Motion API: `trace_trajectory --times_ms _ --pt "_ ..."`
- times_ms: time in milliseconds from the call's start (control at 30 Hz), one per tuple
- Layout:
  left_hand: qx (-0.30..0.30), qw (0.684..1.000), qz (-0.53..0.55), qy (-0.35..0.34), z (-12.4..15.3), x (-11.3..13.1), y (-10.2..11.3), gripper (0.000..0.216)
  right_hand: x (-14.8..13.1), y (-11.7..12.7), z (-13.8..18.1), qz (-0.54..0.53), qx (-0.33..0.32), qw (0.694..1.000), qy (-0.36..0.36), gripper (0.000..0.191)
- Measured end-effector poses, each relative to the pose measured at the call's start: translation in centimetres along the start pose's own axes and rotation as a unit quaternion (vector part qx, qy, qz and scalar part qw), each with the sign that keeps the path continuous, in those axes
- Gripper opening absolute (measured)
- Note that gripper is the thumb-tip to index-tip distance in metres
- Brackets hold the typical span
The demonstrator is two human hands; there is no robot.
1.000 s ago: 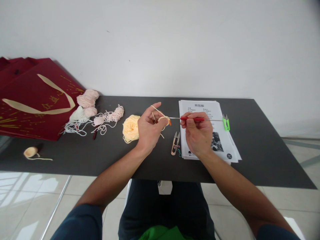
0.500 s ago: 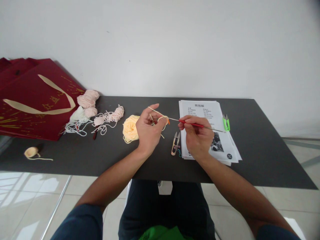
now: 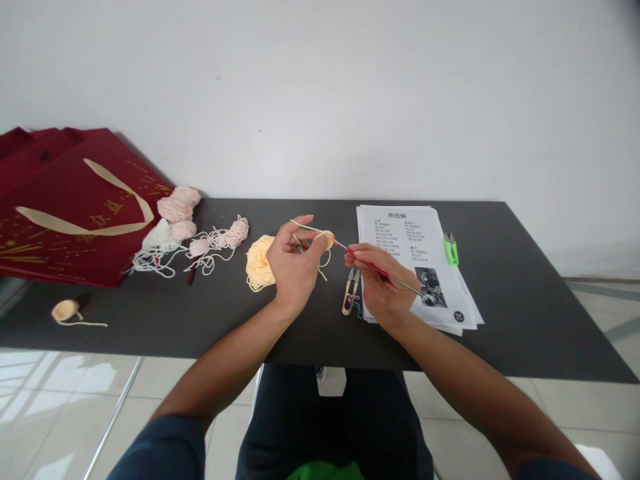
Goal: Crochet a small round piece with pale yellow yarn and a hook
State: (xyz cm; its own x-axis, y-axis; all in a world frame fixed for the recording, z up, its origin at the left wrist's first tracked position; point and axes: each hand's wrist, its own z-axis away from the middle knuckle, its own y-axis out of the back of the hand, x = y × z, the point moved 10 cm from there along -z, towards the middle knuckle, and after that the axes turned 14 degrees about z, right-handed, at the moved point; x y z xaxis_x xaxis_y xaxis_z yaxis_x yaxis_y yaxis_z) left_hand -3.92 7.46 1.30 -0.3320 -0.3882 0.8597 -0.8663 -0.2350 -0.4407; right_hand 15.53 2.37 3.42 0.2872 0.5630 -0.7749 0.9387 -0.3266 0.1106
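Note:
My left hand [image 3: 296, 267] is closed on a small piece of cream crochet work [image 3: 327, 239], pinched between thumb and fingers, with yarn stretched over the raised index finger. A loose yarn tail hangs below it. In my right hand [image 3: 383, 283] is a crochet hook [image 3: 373, 265] with a red grip and metal ends; its left end reaches the crochet work, though the exact stitch is too small to make out. Just left of my left hand, partly behind it, lies a pale yellow yarn ball [image 3: 260, 265].
Thread snips [image 3: 349, 297] lie beside a stack of printed sheets [image 3: 400, 227], with green snips [image 3: 451, 251] on its right edge. At left are pink yarn [image 3: 179, 203], white yarn [image 3: 159, 240], a dark red bag [image 3: 75, 213] and a small cream crochet piece [image 3: 65, 310].
My right hand has moved left and slightly down, and the hook now slopes more steeply. The left hand keeps its hold on the crochet work; the view has shifted slightly.

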Motion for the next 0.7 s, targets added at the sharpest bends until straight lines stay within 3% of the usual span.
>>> trace_trajectory --times_ms 300,367,500,567,700 --pt "-0.001 1.000 0.016 0.010 -0.4 -0.7 0.2 0.038 -1.4 -0.3 -0.4 0.064 -0.045 0.987 0.140 0.041" --pt "0.001 1.000 0.017 0.005 -0.4 -0.6 0.2 0.038 -1.2 -0.2 -0.6 0.048 -0.031 0.992 0.114 0.034" --pt "-0.001 1.000 0.020 0.000 -0.3 -0.4 0.1 0.039 1.1 0.1 -0.8 -0.018 0.020 0.998 -0.055 0.019" --pt "-0.002 0.999 0.034 0.007 -0.3 -0.5 0.0 0.038 1.7 0.0 -0.5 -0.022 0.022 0.995 -0.099 0.018" --pt "0.001 0.994 0.085 0.062 -0.4 -1.5 -0.2 0.042 0.3 -0.3 -0.5 0.030 -0.014 0.999 -0.011 0.023"
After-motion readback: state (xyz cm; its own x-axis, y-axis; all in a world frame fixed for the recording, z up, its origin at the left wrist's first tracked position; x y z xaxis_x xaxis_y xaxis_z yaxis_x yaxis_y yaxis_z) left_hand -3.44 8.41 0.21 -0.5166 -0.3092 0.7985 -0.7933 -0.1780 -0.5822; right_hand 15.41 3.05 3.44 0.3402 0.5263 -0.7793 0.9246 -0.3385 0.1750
